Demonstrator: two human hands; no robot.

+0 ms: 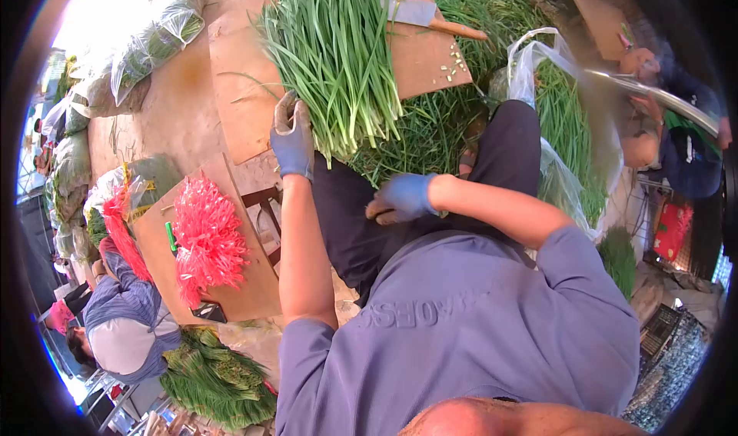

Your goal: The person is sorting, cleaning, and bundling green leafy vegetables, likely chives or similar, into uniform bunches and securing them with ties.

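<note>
A broad bundle of long green leaves that look like garlic chives (334,59) lies on a brown board, pale cut ends toward me. My left hand (292,140), in a blue work glove with soiled fingers, is at the bundle's lower left edge. Its fingers are half curled with a gap between them, and nothing shows in its grip. Over my lap is my right hand (403,199), gloved alike, fingers extended leftward by my dark-trousered thigh and holding nothing visible. A cleaver (411,11) with a wooden handle lies at the bundle's right, near small cut stem pieces (453,68).
Red plastic ties (209,240) lie on a second board (157,240) at left, beside a green-handled item (171,237). Loose greens surround the work board (234,105). A clear bag (550,163) of greens stands right. Other people (127,321) sit at both sides.
</note>
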